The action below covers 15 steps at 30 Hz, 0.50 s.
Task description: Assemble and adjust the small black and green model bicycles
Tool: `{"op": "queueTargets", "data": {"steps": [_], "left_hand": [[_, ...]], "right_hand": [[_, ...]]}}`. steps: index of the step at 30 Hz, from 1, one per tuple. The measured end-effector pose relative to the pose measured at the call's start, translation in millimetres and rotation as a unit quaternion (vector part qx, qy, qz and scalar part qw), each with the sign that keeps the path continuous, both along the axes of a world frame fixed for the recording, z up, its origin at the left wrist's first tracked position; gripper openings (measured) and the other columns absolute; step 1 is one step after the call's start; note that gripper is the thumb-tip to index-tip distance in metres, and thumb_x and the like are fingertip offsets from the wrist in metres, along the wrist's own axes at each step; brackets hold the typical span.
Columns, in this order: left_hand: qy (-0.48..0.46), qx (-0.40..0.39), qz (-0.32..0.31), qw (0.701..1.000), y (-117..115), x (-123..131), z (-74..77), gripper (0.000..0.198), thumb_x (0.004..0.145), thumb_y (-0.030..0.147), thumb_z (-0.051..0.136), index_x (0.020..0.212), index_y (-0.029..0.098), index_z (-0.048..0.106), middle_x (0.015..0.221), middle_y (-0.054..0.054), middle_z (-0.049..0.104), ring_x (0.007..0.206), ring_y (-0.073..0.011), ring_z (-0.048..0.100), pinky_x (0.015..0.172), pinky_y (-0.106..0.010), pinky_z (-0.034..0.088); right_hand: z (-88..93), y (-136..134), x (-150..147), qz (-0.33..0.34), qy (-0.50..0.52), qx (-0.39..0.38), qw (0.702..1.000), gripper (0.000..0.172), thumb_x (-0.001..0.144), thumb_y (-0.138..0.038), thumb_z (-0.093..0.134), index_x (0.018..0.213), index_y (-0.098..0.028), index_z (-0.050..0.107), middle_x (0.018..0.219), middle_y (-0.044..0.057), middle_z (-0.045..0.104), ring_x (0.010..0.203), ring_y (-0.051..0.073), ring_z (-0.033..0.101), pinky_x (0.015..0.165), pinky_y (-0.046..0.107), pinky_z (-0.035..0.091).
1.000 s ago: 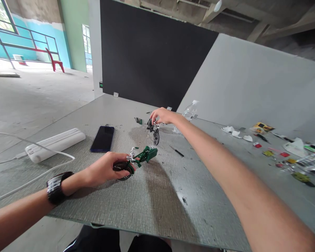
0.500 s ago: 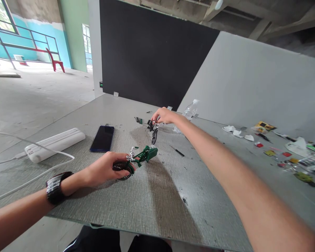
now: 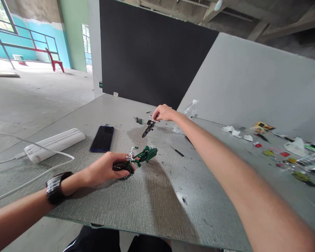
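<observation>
My left hand [image 3: 112, 167], with a black wristband, is closed around the front wheel of a green toy bicycle [image 3: 143, 155]. Its silver handlebars stick up by my fingers, and a green box sits at the rear end. Farther back, my right hand [image 3: 162, 112] pinches a black toy bicycle [image 3: 149, 128] near its silver handlebars; one wheel points down toward me and left. Small green and dark pieces [image 3: 138, 120] lie just left of it. A thin dark tool [image 3: 177, 151] rests on the table right of the green bicycle.
A phone [image 3: 102, 139] and a white power bank [image 3: 55, 143] with a cable lie on the left. Behind my right forearm stands a clear plastic bottle [image 3: 191, 109]. Several small coloured parts and packages [image 3: 300, 176] are spread at the right. A dark panel [image 3: 157, 52] rises at the table's back.
My right hand has tilted the black bicycle, so its lower wheel has swung left. My left hand and the green bicycle have stayed in place.
</observation>
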<state>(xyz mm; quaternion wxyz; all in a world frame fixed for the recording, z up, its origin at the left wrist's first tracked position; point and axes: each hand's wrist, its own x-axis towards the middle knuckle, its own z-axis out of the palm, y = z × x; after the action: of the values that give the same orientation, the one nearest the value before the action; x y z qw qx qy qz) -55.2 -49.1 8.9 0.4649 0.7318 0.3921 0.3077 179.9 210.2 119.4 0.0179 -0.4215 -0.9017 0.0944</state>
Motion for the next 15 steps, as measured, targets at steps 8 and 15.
{"op": "queueTargets", "data": {"steps": [8, 15], "left_hand": [[-0.005, 0.008, -0.002, 1.000, 1, -2, -3.3, 0.025, 0.086, 0.021, 0.065, 0.109, 0.017, 0.075, 0.107, -0.005, 0.076, 0.094, -0.0202, 0.069, 0.086, -0.031, 0.053], [0.001, 0.012, 0.004, 1.000, 0, -1, -2.0, 0.024, 0.086, 0.021, 0.065, 0.108, 0.017, 0.075, 0.104, -0.005, 0.078, 0.094, -0.0202, 0.070, 0.087, -0.031, 0.053]], "right_hand": [[5.7, 2, -10, -0.013, 0.019, 0.019, 1.000, 0.016, 0.078, -0.010, 0.078, 0.093, -0.015, 0.082, 0.087, 0.008, 0.077, 0.085, 0.021, 0.068, 0.082, 0.036, 0.052], [8.4, 4, -19, -0.028, 0.009, 0.042, 0.999, 0.017, 0.078, -0.015, 0.081, 0.095, -0.014, 0.081, 0.091, 0.011, 0.076, 0.096, 0.026, 0.065, 0.088, 0.039, 0.051]]}}
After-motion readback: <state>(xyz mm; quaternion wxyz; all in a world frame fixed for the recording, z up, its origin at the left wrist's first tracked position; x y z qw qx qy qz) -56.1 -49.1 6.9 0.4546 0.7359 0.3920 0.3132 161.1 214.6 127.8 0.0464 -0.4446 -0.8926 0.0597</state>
